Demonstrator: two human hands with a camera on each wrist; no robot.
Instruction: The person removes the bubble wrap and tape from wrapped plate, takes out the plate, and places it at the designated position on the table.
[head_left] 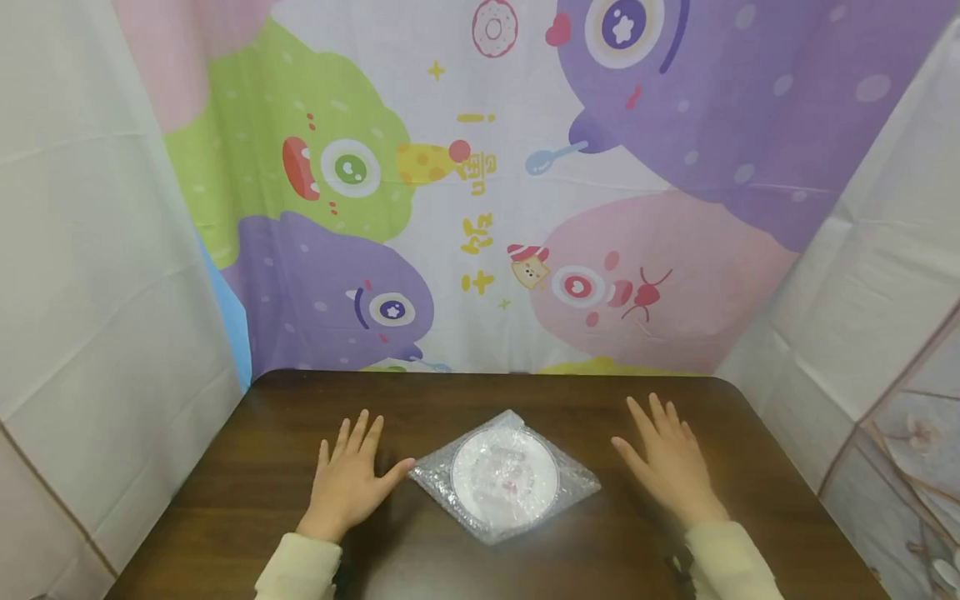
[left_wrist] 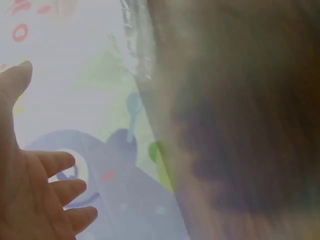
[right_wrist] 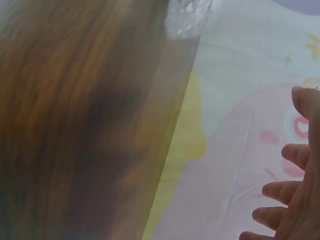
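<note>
A round white disc with a faint pinkish pattern (head_left: 505, 475) lies on the table inside a square of clear bubble wrap (head_left: 579, 482), one corner pointing away. To its left my left hand (head_left: 348, 483) is held palm down with fingers spread, the thumb tip close by the wrap's left corner. My right hand (head_left: 671, 462) is on the other side, fingers stretched out, with a gap between it and the wrap. Neither hand holds anything. In the left wrist view a corner of the bubble wrap (left_wrist: 137, 40) shows at the top, and the right wrist view has another.
The dark brown wooden table (head_left: 420, 562) has rounded far corners. Behind it hangs a curtain (head_left: 480, 333) printed with cartoon monsters. Pale cloth sheets (head_left: 82, 250) close in the left and right sides.
</note>
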